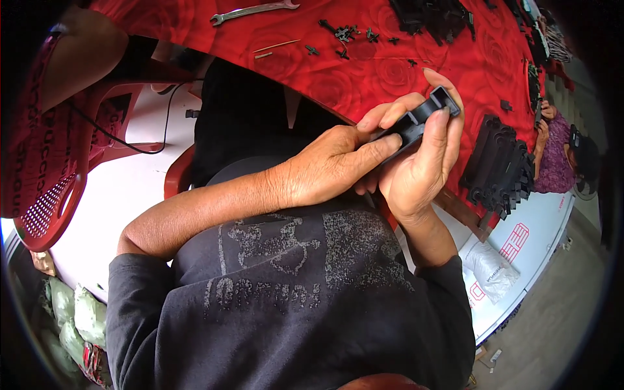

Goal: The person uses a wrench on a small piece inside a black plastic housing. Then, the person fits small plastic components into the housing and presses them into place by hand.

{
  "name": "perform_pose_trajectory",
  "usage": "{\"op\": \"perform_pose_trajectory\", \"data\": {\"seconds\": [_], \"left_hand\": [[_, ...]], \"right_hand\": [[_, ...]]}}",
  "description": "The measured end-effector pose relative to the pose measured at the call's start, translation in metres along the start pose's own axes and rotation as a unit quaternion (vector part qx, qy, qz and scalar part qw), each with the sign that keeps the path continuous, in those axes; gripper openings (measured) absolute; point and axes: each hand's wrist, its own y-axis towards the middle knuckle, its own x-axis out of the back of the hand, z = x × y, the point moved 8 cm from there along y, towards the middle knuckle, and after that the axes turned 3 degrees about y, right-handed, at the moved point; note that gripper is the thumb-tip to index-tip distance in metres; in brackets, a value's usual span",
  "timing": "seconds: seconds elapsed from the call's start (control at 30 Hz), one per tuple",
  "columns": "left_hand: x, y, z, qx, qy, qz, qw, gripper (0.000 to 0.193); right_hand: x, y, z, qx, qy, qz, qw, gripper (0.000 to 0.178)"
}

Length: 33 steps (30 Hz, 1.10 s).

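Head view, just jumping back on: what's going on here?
A person holds a long black part in both bare hands, close to the body by the edge of a red-covered table. The left hand has its thumb on the part; the right hand has its fingers around the far end. On the table lie a wrench, small black pieces and a pile of black parts. Another person sits at the far right.
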Motion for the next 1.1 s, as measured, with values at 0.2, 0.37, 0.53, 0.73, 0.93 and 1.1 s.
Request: {"op": "perform_pose_trajectory", "data": {"seconds": [0.2, 0.37, 0.53, 0.73, 0.93, 1.1], "left_hand": [[0.005, -0.003, -0.002, -0.046, 0.013, 0.016, 0.999, 0.047], [0.002, -0.001, 0.001, -0.016, 0.017, 0.040, 0.999, 0.041], [0.000, 0.001, 0.002, -0.025, 0.021, 0.031, 0.999, 0.043], [-0.002, 0.003, -0.002, -0.004, 0.038, 0.035, 0.999, 0.043], [-0.006, 0.002, -0.001, 0.030, 0.036, 0.058, 0.997, 0.039], [-0.008, 0.003, 0.002, 0.023, 0.025, 0.051, 0.998, 0.039]], "right_hand": [[0.012, 0.000, -0.001, -0.002, 0.014, -0.009, 1.000, 0.050], [0.018, -0.001, -0.001, -0.001, -0.003, -0.020, 1.000, 0.051], [0.020, -0.001, -0.001, -0.002, -0.002, -0.022, 1.000, 0.052], [0.021, -0.003, 0.000, 0.001, -0.004, -0.037, 0.999, 0.053], [0.021, -0.005, 0.002, 0.005, -0.019, -0.050, 0.999, 0.054], [0.017, -0.007, 0.006, 0.025, -0.030, -0.065, 0.997, 0.054]]}}
